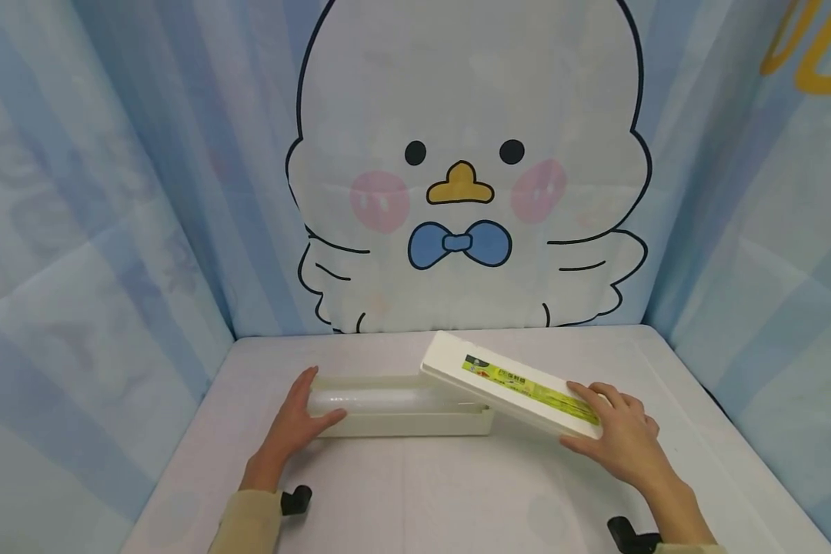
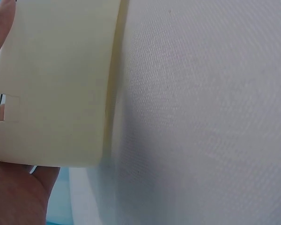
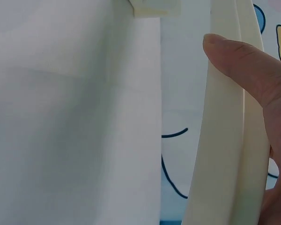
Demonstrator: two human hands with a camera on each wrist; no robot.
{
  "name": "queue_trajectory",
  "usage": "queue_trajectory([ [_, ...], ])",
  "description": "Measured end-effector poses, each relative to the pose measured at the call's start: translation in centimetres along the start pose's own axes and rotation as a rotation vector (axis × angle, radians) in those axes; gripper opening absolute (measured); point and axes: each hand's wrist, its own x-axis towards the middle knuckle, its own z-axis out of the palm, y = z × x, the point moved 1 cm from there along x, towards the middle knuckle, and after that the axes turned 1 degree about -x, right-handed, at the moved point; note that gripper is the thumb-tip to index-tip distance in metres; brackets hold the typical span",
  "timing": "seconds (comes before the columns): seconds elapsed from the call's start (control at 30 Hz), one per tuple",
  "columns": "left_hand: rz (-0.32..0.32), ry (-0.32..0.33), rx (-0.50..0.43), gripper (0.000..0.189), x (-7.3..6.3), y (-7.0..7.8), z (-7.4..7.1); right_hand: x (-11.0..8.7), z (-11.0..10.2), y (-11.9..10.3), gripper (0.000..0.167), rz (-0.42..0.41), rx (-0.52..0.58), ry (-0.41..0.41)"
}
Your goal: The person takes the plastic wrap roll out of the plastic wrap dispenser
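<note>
A long white cling film box base [image 1: 408, 425] lies on the table, with a roll of clear film [image 1: 388, 398] inside it. My left hand [image 1: 296, 419] grips the base's left end, thumb along the front and fingers behind. In the left wrist view, the base's wall [image 2: 61, 93] shows a small slot near its end. My right hand [image 1: 626, 438] holds the white lid [image 1: 450, 358] by its right end, thumb on the near side. Tilted, the lid's raised far end overlaps the base's right part. A yellow-green label [image 1: 533, 388] runs along the lid's top.
A pale cloth covers the table [image 1: 415, 500]. Blue and white striped curtains [image 1: 97, 231] close in the left, right and back. On the back curtain is a cartoon bird [image 1: 464, 100]. Black wrist mounts [image 1: 296, 500] sit at both sleeves.
</note>
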Motion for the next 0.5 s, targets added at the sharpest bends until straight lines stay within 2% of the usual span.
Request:
queue_trajectory([
  [0.27, -0.028, -0.007, 0.006, 0.112, 0.1, 0.1, 0.0, -0.8, -0.7, 1.4, 0.087, 0.012, -0.003, 0.022],
  [0.5, -0.057, 0.009, -0.080, 0.113, -0.3, -0.2, -0.1, -1.5, -1.4, 2.6, 0.089, 0.018, -0.003, 0.041],
])
